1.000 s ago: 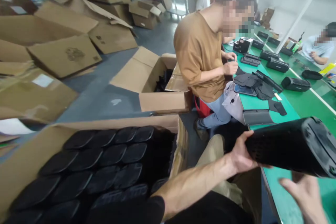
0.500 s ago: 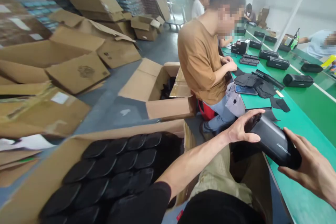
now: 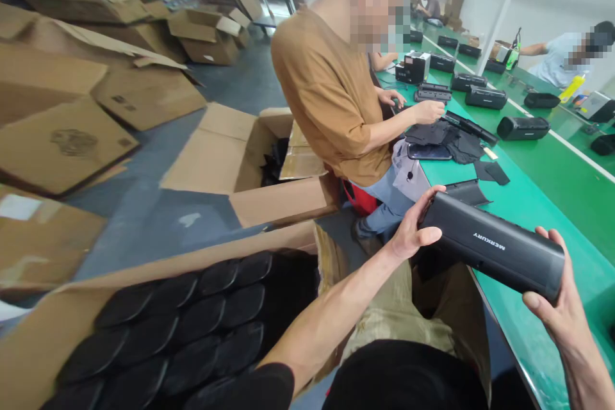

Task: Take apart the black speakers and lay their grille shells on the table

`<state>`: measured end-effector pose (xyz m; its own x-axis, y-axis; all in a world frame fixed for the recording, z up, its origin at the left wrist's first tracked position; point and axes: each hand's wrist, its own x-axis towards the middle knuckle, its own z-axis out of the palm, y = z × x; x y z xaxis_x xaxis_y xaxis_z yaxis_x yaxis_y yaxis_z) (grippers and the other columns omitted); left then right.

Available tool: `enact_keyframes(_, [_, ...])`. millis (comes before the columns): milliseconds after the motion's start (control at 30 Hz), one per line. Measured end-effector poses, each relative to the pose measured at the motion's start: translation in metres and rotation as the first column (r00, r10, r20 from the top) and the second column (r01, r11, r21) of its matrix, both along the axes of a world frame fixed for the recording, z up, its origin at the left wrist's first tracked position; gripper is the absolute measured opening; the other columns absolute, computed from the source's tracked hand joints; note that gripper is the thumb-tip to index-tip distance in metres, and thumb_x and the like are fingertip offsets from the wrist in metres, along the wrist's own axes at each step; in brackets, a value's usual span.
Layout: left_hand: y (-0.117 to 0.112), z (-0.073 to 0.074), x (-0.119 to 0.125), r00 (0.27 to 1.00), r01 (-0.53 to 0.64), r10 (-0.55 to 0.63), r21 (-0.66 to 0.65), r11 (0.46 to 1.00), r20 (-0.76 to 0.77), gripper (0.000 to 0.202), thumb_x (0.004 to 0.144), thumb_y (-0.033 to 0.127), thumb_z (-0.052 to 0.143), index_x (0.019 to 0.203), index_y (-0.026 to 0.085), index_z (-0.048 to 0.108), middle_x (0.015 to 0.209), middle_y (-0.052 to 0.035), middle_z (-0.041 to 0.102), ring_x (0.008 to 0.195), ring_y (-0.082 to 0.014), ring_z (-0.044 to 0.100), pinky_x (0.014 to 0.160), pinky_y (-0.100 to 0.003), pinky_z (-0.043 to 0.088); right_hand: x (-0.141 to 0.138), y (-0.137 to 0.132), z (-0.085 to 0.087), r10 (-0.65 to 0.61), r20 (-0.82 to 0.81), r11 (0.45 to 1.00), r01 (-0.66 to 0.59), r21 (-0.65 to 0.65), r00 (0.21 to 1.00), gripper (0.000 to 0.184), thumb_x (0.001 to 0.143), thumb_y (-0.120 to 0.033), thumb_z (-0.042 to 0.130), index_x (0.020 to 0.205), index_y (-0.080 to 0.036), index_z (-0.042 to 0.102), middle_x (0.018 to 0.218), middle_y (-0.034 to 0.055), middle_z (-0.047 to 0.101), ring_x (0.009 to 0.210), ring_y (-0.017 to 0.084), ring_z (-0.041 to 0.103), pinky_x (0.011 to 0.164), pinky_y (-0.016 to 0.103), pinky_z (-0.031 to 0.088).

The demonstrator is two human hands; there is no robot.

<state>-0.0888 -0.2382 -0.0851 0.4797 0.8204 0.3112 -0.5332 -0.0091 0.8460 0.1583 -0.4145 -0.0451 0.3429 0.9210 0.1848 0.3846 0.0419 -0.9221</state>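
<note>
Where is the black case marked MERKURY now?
In the head view's lower right, the black case is held between the left hand and right hand, near the green table.

The case [image 3: 494, 246] looks smooth, matt plastic; the nearest box [image 3: 52, 323] cardboard; the tabletop [image 3: 569, 170] glossy.

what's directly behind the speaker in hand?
A dark panel on the green table. The speaker covers part of the panel's near edge; whatever lies on the stretch of table it blocks can't be seen.
</note>
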Motion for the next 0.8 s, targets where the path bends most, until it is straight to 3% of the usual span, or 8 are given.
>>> enact_keyframes(133, [-0.003, 0.001, -0.001, 0.999, -0.003, 0.004, 0.038, 0.999, -0.032, 0.098, 0.065, 0.058, 0.088, 0.151, 0.025, 0.056, 0.140, -0.0097, 0.061, 0.128, -0.0346, 0.056, 0.112, -0.043, 0.046, -0.005, -0.002, 0.002, -0.053, -0.015, 0.998, 0.053, 0.015, 0.998, 0.113, 0.075, -0.066, 0.087, 0.167, -0.028, 0.033, 0.169, 0.0164, 0.040, 0.147, 0.041, 0.047, 0.122, 0.054, 0.035])
enact_keyframes(300, [-0.003, -0.004, 0.001, 0.998, -0.037, 0.038, 0.025, 0.999, -0.059, 0.094, 0.067, 0.061, 0.085, 0.149, 0.026, 0.057, 0.143, -0.0093, 0.060, 0.130, -0.0355, 0.054, 0.111, -0.042, 0.046, 0.001, 0.001, -0.007, -0.057, -0.085, 0.998, 0.056, -0.016, 0.995, 0.112, 0.072, -0.066, 0.089, 0.164, -0.032, 0.035, 0.168, 0.0162, 0.040, 0.143, 0.042, 0.050, 0.117, 0.057, 0.040])
enact_keyframes(500, [0.004, -0.007, -0.005, 0.997, 0.071, -0.067, 0.083, 0.994, -0.045, 0.100, 0.069, 0.058, 0.088, 0.157, 0.032, 0.050, 0.158, -0.0095, 0.049, 0.135, -0.0343, 0.051, 0.112, -0.041, 0.045, -0.002, -0.005, 0.005, -0.005, -0.071, 1.000, 0.003, -0.026, 0.997, 0.109, 0.075, -0.069, 0.086, 0.165, -0.034, 0.035, 0.175, 0.0132, 0.030, 0.150, 0.041, 0.043, 0.120, 0.057, 0.037])
enact_keyframes(633, [0.012, -0.003, -0.012, 0.984, 0.166, -0.152, 0.171, 0.971, -0.090, 0.103, 0.070, 0.052, 0.090, 0.161, 0.036, 0.045, 0.164, -0.0074, 0.041, 0.132, -0.0312, 0.053, 0.109, -0.038, 0.045, -0.009, -0.005, 0.014, -0.041, -0.075, 0.999, 0.043, 0.024, 0.996, 0.098, 0.074, -0.060, 0.091, 0.156, -0.031, 0.046, 0.169, 0.0141, 0.040, 0.146, 0.041, 0.047, 0.119, 0.054, 0.038])
enact_keyframes(800, [0.013, 0.008, -0.015, 0.976, 0.191, -0.173, 0.139, 0.972, -0.135, 0.100, 0.067, 0.049, 0.091, 0.155, 0.032, 0.048, 0.146, -0.0084, 0.054, 0.116, -0.0277, 0.059, 0.100, -0.037, 0.049, -0.009, -0.005, 0.008, -0.048, -0.108, 0.998, 0.051, 0.025, 0.993, 0.094, 0.073, -0.057, 0.092, 0.152, -0.032, 0.048, 0.168, 0.0140, 0.042, 0.145, 0.041, 0.048, 0.116, 0.056, 0.041])
